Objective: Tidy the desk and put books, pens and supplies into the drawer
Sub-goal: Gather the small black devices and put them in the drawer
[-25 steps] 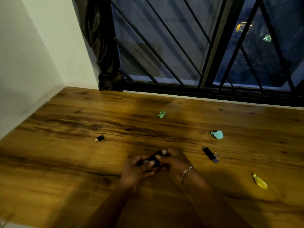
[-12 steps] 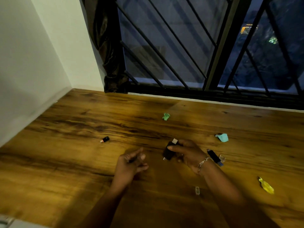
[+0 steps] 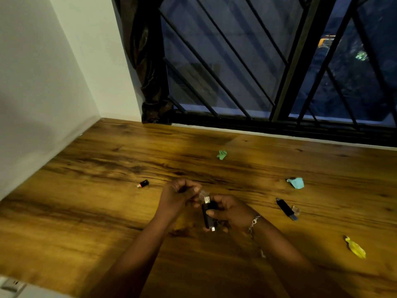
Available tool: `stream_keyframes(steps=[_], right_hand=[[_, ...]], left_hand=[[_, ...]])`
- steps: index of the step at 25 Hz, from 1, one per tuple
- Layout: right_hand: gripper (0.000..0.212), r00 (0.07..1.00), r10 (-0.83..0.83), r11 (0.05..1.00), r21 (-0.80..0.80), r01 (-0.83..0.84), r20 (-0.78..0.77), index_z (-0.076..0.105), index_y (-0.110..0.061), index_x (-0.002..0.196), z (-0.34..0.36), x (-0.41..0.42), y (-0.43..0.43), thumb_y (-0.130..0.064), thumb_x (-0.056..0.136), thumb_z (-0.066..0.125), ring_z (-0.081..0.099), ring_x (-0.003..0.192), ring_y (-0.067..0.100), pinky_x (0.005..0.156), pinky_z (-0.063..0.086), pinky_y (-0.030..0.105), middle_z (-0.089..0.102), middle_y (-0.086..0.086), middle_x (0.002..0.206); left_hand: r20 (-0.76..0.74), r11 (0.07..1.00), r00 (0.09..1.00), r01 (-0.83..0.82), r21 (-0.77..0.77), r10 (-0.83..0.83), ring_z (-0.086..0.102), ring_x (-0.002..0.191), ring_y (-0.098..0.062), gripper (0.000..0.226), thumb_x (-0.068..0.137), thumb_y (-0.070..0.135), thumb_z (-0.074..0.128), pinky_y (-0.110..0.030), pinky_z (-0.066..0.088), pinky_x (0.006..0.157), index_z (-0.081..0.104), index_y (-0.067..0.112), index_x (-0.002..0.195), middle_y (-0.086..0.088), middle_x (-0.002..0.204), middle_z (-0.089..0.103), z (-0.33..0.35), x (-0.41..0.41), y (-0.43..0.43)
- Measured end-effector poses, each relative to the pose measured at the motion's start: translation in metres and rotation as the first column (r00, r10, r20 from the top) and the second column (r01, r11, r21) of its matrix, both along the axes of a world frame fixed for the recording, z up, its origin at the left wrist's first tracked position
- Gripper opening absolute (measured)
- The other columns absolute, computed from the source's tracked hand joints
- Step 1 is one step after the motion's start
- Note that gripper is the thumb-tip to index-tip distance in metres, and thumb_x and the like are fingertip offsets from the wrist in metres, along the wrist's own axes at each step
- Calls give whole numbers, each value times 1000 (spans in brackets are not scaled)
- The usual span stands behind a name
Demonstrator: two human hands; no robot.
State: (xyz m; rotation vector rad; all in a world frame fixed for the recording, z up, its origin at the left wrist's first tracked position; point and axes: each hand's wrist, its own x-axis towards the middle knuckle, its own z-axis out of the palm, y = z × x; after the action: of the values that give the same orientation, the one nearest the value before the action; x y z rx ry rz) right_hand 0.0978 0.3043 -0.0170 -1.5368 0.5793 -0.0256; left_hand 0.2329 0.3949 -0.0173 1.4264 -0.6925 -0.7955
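Your right hand [image 3: 233,211] grips the black USB stick [image 3: 208,216] over the mid front of the surface [image 3: 86,211], plug end toward the clear cap [image 3: 203,192] that your left hand [image 3: 178,195] pinches, prob to push it on. A 2nd stick [image 3: 284,207] lies nearer the right edge. White wall [image 3: 43,82] left, barred window [image 3: 236,61] at back

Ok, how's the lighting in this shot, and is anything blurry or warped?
Head view: dim warm light, with a broad shadow across the desk around both hands; the left hand pinching the clear cap is blurred, the right hand gripping the black flash drive less so; walls lean, wide-angle.
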Motion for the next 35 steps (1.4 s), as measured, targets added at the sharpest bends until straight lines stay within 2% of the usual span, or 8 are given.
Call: stream_keyframes(steps=[6,9,12,20,24,27,30,35], right_hand=[[19,996,-87,985,-149,82,-29,54,-11,105,-7,7,0,0,90,52,61,47,3,35,33,12,64,19,108],[35,989,-135,968,-221,119,-59,44,-4,118,-6,9,-1,0,87,57,57,45,-1,34,35,12,60,9,104],[45,985,-163,966,-209,149,-51,35,-5,122,-4,12,-1,3,85,59,57,44,-10,34,35,9,60,13,110],[41,986,-147,963,-240,125,-77,33,-16,106,-6,17,0,4,83,60,54,37,-5,32,33,11,65,25,104],[30,990,-123,984,-142,112,-71,41,-16,101,-3,21,-1,-2,84,62,56,38,-3,33,37,12,61,7,86],[4,970,-242,955,174,241,-15,54,-9,92,0,14,-7,-7,88,57,63,51,6,42,48,17,62,9,84],[16,953,-303,847,450,282,-28,58,-2,99,-7,-1,-12,7,89,47,67,75,20,61,58,22,64,15,90],[24,952,-305,904,320,282,21,58,0,100,-13,-9,-2,15,86,46,71,67,14,62,58,22,67,15,90]], left_hand=[[44,996,999,21,91,-25,62,56,-8,10,83,4,64,-20,52,48,68,11,79,1,64,67,-4,-1,-4],[70,991,995,56,120,-64,59,51,-4,7,81,2,65,-19,51,47,66,9,80,-7,68,63,-5,2,-4],[75,983,991,103,154,-115,59,49,0,11,83,0,62,-18,52,47,65,9,80,-7,71,63,-4,6,-3],[52,978,993,93,185,-104,64,64,-8,11,82,-2,62,-19,54,49,62,8,77,-10,83,65,-7,2,3],[-75,985,997,46,168,-34,64,68,-11,11,81,-1,65,-20,54,49,57,7,80,-7,82,63,-6,0,7],[-239,986,958,-137,91,156,63,76,-16,9,84,-2,60,-20,55,50,57,7,84,-8,86,60,-7,1,10],[-378,968,892,-243,65,250,64,73,-17,11,86,-4,54,-22,56,49,59,5,83,-10,86,61,-8,2,14],[-455,957,844,-278,83,285,62,75,-20,10,87,-5,53,-23,57,50,59,1,82,-11,82,62,-11,-5,16]])
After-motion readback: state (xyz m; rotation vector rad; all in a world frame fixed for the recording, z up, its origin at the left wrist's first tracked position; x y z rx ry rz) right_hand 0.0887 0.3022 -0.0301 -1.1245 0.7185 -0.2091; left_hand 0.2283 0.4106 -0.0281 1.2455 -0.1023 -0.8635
